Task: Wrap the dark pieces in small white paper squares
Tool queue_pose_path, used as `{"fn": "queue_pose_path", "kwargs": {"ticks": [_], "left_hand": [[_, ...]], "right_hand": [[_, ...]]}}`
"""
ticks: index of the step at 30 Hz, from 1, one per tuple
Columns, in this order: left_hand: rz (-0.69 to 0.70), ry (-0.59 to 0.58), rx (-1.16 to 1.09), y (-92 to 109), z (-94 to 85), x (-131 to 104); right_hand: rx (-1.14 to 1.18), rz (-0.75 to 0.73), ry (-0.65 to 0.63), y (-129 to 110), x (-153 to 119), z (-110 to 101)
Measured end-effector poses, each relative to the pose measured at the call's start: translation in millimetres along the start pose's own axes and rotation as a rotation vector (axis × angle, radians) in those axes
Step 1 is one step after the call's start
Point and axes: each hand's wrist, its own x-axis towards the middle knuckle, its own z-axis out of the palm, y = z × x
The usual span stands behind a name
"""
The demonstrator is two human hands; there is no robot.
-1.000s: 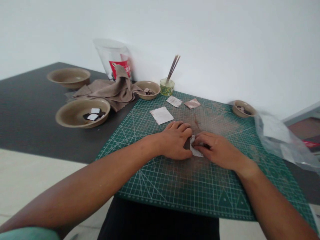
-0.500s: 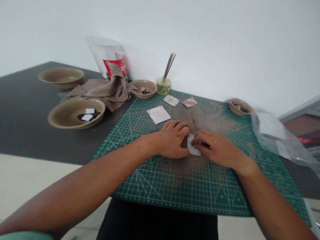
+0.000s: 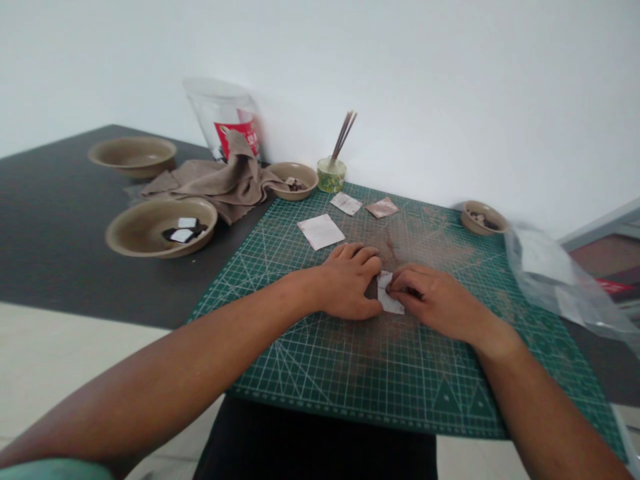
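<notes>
A small whitish sheet (image 3: 391, 301) with a thin dark line across it lies on the green cutting mat (image 3: 350, 387), partly hidden by my hands. My left hand (image 3: 350, 283) holds it down from the left, thumb at the near edge and bent fingers toward the far edge. A dark brown patch shows between that thumb and forefinger. From the right, my right hand (image 3: 433, 297) pinches a small dark piece (image 3: 389, 289) against the sheet; its shape is mostly covered by the fingertips. Beyond my left hand lies a larger white square sheet (image 3: 321, 232).
Two smaller stained squares (image 3: 346, 203) (image 3: 383, 207) lie farther back. Bowls (image 3: 115, 233) (image 3: 133, 150) (image 3: 300, 193) (image 3: 470, 223), a brown cloth (image 3: 200, 180), a clear tub (image 3: 215, 110) and a green pot (image 3: 331, 179) with sticks stand around. A plastic bag (image 3: 545, 267) is at right. Brown dust marks the mat.
The whole view has shifted slightly, so everything sits a little farther right and lower. Both hands keep nearly the same hold over the small sheet.
</notes>
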Motion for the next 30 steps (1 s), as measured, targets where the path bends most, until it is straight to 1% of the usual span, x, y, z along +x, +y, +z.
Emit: {"fn": "queue_pose_path", "kwargs": {"ticks": [16,22,24,27,28,30], "left_hand": [[0.012,-0.001,0.007,0.1,0.2,0.1],[0.016,0.003,-0.007,-1.1,1.2,0.5],[0.014,0.002,-0.008,-1.3,1.3,0.6],[0.011,0.0,-0.002,-1.2,1.2,0.6],[0.008,0.001,-0.001,-1.2,1.3,0.6],[0.005,0.002,-0.001,-1.3,1.6,0.5]], "right_hand": [[-0.026,-0.031,0.012,0.0,-2.7,0.0],[-0.059,-0.081,-0.021,1.2,-1.2,2.2],[-0.064,-0.053,-0.001,4.1,-0.1,2.5],[-0.059,0.031,0.047,8.0,-0.6,0.5],[-0.045,0.042,0.044,8.2,-1.3,-0.5],[0.007,0.005,0.0,6.1,-2.4,-1.7]]}}
